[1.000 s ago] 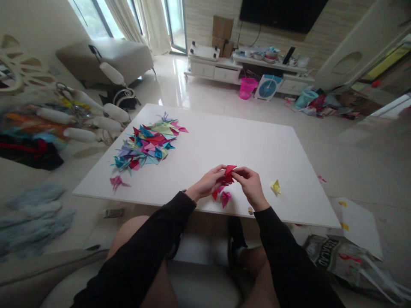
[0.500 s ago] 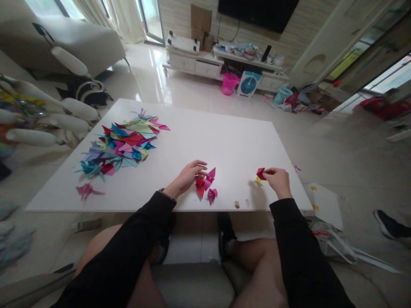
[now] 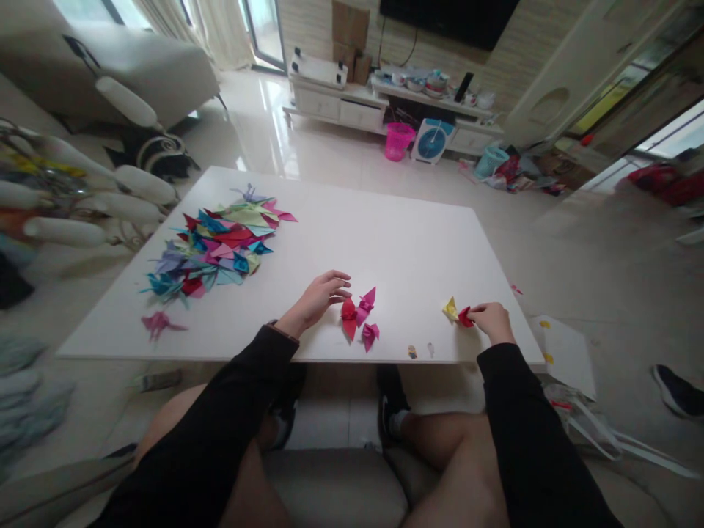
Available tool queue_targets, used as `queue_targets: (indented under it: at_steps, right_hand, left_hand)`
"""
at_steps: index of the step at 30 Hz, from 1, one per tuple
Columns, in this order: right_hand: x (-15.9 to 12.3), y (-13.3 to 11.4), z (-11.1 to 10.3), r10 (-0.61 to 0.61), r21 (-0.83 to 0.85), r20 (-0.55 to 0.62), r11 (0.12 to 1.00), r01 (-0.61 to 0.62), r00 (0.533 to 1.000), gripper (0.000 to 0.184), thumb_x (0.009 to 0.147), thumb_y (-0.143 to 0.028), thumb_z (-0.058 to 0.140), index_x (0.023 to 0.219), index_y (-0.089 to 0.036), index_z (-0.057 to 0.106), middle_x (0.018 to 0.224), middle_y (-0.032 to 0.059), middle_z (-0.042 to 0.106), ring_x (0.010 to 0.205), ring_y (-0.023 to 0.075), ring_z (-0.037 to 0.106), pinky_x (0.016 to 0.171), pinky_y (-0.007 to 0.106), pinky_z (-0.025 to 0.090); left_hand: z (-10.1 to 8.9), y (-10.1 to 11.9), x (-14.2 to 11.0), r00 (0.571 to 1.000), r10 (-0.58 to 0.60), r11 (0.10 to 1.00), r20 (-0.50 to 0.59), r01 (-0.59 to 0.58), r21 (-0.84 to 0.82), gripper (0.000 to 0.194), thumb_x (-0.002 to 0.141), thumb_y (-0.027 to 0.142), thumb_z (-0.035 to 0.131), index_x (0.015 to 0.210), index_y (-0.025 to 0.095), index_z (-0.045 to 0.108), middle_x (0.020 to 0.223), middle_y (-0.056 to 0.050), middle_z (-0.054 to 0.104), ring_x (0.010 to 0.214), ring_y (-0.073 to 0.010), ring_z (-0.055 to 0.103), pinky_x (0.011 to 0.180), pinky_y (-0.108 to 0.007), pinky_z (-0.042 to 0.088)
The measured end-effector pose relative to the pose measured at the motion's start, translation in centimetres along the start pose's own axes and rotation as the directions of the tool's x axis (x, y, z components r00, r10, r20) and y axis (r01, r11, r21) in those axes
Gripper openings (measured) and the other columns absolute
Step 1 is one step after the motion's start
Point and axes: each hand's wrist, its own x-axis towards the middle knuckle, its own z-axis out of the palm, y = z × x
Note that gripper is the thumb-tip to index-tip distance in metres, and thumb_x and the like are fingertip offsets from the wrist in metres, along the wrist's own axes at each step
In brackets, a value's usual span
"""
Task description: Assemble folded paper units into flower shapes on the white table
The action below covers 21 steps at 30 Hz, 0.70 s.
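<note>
Between the fingers of my right hand [image 3: 493,321] is a red origami crane [image 3: 465,317], low at the table's right side. Just left of it lies a yellow origami crane [image 3: 451,309]. My left hand [image 3: 319,297] hovers with its fingers stretched out, holding nothing. Its fingertips are close to another red crane [image 3: 349,318] on the tabletop. Two magenta cranes, one upper [image 3: 365,306] and one lower [image 3: 370,336], lie right beside that red one. Whether the left fingertips touch the red crane, I cannot tell.
A heap of many-coloured paper cranes [image 3: 225,246] covers the far left of the white table [image 3: 374,235]. A lone pink crane [image 3: 161,325] lies nearer the front left. Two small stickers, one yellowish [image 3: 412,352] and one pale [image 3: 430,350], lie by the front edge.
My right hand has moved down and right with the red crane, from above the yellow crane to beside it. My left hand has drawn slightly back from the red and magenta cranes.
</note>
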Motion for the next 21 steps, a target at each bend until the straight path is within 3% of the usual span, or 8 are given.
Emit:
queue_targets:
  at_steps: [4,7,10,13,15,17,21]
  right_hand:
    - [1.0,1.1,0.6,0.009,-0.007,0.054,1.000,-0.009,0.999,0.014,0.059,-0.033,0.076,0.065,-0.021,0.076,0.076,0.0119,0.076,0.076,0.0293,0.070,0.067,0.037,0.048]
    - [1.6,1.3,0.5,-0.017,0.003,0.018,1.000,0.017,1.000,0.012,0.058,-0.036,0.074,0.056,-0.024,0.071,0.068,0.0101,0.073,0.069,0.0300,0.067,0.064,0.040,0.046]
    - [1.4,-0.4,-0.3,-0.061,0.061,-0.052,0.996,0.064,0.997,0.011,0.058,-0.037,0.073,0.056,-0.027,0.070,0.067,0.0092,0.073,0.068,0.0307,0.065,0.065,0.042,0.045]
    - [0.2,-3.8,-1.1,-0.077,0.119,-0.077,0.989,0.086,0.994,0.011,0.061,-0.038,0.073,0.063,-0.028,0.070,0.072,0.0099,0.074,0.072,0.0292,0.066,0.069,0.042,0.046]
    - [-0.9,-6.6,-1.4,-0.106,0.155,-0.062,0.981,0.115,0.992,0.016,0.064,-0.041,0.072,0.070,-0.026,0.072,0.072,0.0086,0.073,0.073,0.0284,0.066,0.071,0.041,0.047]
    - [-2.1,-9.2,-1.3,-0.166,0.191,-0.043,0.967,0.171,0.985,0.022,0.067,-0.044,0.069,0.077,-0.024,0.073,0.073,0.0075,0.072,0.072,0.0279,0.067,0.073,0.041,0.048]
    - [-4.0,-13.1,-0.9,-0.279,0.213,-0.052,0.935,0.284,0.959,0.029,0.071,-0.048,0.064,0.082,-0.023,0.075,0.078,0.0082,0.073,0.073,0.0267,0.066,0.073,0.040,0.048]
  left_hand:
    - [0.2,0.1,-0.1,1.000,-0.013,1.000,0.014,0.013,0.009,0.015,0.081,0.019,0.062,0.095,0.014,0.064,0.093,-0.005,0.066,0.071,-0.0110,0.066,0.070,-0.025,0.049]
    - [0.2,0.0,0.1,1.000,-0.012,1.000,0.009,0.012,0.018,0.012,0.082,0.017,0.059,0.093,0.014,0.064,0.091,-0.005,0.065,0.068,-0.0100,0.064,0.070,-0.025,0.049]
    - [-0.1,0.0,0.4,1.000,0.006,0.999,-0.011,-0.006,0.054,0.012,0.082,0.017,0.059,0.094,0.015,0.063,0.091,-0.005,0.066,0.071,-0.0118,0.065,0.071,-0.027,0.048]
    - [-1.3,0.3,1.1,0.991,0.082,0.977,-0.104,-0.059,0.203,0.014,0.083,0.018,0.057,0.096,0.016,0.063,0.090,-0.006,0.066,0.075,-0.0147,0.065,0.074,-0.029,0.048]
    - [-2.9,0.8,1.6,0.963,0.178,0.910,-0.202,-0.083,0.407,0.015,0.082,0.019,0.057,0.096,0.017,0.063,0.093,-0.007,0.067,0.081,-0.0182,0.065,0.079,-0.032,0.049]
    - [-5.1,1.4,1.9,0.913,0.291,0.778,-0.285,-0.053,0.625,0.018,0.082,0.020,0.059,0.098,0.017,0.063,0.102,-0.011,0.067,0.096,-0.0235,0.064,0.091,-0.038,0.048]
    - [-10.6,2.0,1.8,0.813,0.397,0.550,-0.426,0.161,0.820,0.030,0.083,0.029,0.062,0.110,0.015,0.062,0.127,-0.019,0.061,0.129,-0.0341,0.050,0.111,-0.047,0.036]
